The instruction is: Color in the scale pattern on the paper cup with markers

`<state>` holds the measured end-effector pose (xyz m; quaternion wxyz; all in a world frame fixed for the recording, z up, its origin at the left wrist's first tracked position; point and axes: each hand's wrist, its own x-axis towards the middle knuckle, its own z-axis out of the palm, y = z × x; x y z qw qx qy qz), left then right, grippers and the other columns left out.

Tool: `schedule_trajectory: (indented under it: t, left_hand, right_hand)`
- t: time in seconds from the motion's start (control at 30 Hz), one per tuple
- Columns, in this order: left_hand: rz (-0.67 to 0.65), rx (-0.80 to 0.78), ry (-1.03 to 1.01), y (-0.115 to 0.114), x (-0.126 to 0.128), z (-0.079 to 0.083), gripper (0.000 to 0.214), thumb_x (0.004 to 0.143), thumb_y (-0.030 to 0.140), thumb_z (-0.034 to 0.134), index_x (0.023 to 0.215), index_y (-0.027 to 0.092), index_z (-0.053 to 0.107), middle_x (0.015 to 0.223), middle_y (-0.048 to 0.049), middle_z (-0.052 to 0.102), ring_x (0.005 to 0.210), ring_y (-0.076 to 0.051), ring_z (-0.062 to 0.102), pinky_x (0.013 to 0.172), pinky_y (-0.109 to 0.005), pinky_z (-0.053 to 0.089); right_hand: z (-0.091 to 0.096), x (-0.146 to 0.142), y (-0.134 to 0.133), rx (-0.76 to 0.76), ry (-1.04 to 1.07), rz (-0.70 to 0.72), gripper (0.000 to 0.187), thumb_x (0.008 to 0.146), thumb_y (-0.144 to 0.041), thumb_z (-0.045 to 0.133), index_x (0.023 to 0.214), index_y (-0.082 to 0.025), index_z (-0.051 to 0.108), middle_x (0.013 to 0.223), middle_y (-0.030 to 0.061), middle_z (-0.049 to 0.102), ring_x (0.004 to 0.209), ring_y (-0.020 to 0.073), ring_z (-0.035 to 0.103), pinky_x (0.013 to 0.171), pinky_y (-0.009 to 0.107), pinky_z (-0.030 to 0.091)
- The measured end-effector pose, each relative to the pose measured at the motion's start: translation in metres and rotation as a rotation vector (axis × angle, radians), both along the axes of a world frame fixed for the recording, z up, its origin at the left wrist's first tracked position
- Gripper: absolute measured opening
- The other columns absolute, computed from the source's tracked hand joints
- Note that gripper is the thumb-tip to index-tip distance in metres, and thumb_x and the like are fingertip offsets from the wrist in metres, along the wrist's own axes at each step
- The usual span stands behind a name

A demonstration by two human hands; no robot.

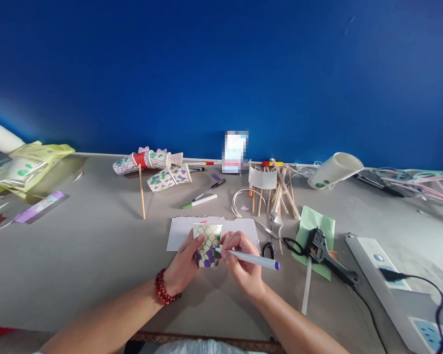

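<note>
Between your hands, over the white sheet point(180, 231) on the grey table point(96, 255), sits the paper cup point(207, 245); your left hand point(184, 268) wraps its side and your right hand point(241, 263) pinches the marker point(251, 259), tip on the scales. You would likely do best to brace the cup and fill one scale at a time; scissors point(276, 243), a glue gun point(319, 248) and sticks point(276, 194) lie rightward, decorated cups point(151, 164) behind, below a blue wall point(221, 64).

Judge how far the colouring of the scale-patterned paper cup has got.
Done: lower scales on the scale-patterned paper cup are purple, some green. In hand: the left hand grips it while the right hand presses a white purple-ended marker against it. Left: the upper scales are only outlined.
</note>
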<state>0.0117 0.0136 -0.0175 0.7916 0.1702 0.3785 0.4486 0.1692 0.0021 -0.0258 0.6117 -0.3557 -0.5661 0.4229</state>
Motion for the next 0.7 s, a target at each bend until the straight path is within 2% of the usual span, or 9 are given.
schedule_trajectory:
  t: [0.17,0.7]
  left_hand:
    - [0.002,-0.002,-0.002,-0.0007,-0.0002,-0.0017,0.059,0.093,0.038,0.072,0.147,0.023,0.054,0.123,-0.0086,0.076,0.113,-0.025,0.07,0.097,-0.035,0.053]
    - [-0.012,0.001,0.011,-0.0004,-0.0004,-0.0005,0.071,0.09,0.042,0.075,0.153,0.024,0.05,0.126,-0.0092,0.075,0.119,-0.028,0.069,0.101,-0.039,0.053]
  right_hand:
    - [0.0014,-0.0002,0.0002,-0.001,-0.016,-0.008,0.013,0.094,-0.02,0.057,0.082,-0.024,0.055,0.069,-0.0009,0.055,0.065,0.018,0.052,0.064,0.033,0.046]
    - [0.0018,-0.0012,0.0002,-0.022,-0.012,-0.031,0.014,0.094,-0.022,0.058,0.081,-0.024,0.055,0.068,-0.0006,0.054,0.065,0.0183,0.052,0.062,0.034,0.046]
